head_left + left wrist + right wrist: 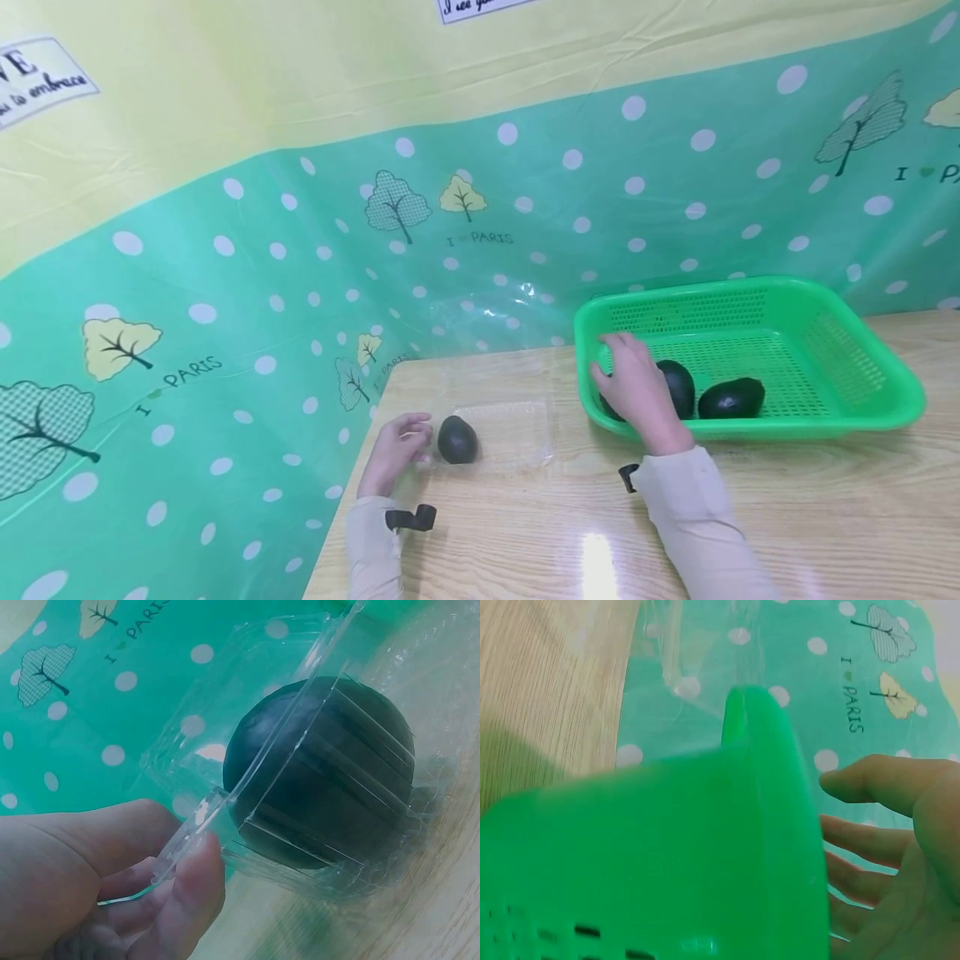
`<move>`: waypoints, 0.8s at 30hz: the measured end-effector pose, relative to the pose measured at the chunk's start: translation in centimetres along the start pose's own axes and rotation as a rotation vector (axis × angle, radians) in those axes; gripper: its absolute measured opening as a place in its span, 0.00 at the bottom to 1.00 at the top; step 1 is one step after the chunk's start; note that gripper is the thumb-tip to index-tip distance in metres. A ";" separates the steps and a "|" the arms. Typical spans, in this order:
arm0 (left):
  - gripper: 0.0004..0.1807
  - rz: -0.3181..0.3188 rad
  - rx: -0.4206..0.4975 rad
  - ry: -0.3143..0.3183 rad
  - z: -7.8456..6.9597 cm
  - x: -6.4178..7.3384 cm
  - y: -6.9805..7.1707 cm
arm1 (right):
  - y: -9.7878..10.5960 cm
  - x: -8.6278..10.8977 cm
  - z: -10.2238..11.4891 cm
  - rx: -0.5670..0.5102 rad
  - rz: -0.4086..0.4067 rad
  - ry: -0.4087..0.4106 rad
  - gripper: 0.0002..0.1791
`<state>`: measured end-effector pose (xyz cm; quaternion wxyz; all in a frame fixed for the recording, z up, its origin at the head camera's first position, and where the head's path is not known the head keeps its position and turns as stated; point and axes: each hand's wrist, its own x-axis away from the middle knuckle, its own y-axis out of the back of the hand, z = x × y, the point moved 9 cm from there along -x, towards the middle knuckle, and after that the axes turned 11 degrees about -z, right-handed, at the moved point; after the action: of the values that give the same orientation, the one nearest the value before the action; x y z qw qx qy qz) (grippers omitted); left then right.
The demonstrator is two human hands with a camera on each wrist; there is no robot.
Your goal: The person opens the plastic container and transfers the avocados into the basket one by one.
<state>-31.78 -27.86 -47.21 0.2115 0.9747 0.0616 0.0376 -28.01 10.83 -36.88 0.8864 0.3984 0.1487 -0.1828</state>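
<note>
A dark avocado [457, 440] sits in the left part of a clear plastic clamshell box [517, 429], whose lid stands raised at the back. In the left wrist view, my left hand [142, 881] pinches the box's edge between thumb and fingers, beside the avocado [319, 772]. My right hand [636, 385] is over the left end of a green basket [750, 429], fingers spread and slightly bent. Beneath it, one dark avocado is mostly hidden. Two more avocados, one upright [677, 389] and one on its side [732, 399], lie just right of the hand.
The wooden table [517, 533] runs in front of the box and basket. A green and yellow printed sheet [465, 192] hangs behind and to the left. In the right wrist view, the basket's wall [667, 847] blocks much of the sight.
</note>
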 end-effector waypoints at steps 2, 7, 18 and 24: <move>0.24 0.000 0.002 0.000 0.0 0.1 0.0 | -0.1 -0.1 0.4 -0.018 -0.021 0.010 0.24; 0.24 -0.001 0.007 0.000 -0.4 0.3 0.0 | -0.4 -0.1 1.5 -0.071 -0.027 0.030 0.24; 0.24 0.006 -0.001 -0.001 -0.6 0.4 -0.1 | -2.0 0.4 3.6 -0.130 0.018 0.063 0.28; 0.24 0.004 0.002 -0.005 -0.8 0.5 0.0 | -3.4 1.0 4.9 -0.162 0.053 0.097 0.34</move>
<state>-31.33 -27.43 -46.47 0.2107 0.9751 0.0594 0.0356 -28.09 4.83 -36.40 0.9121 0.3375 0.1950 -0.1270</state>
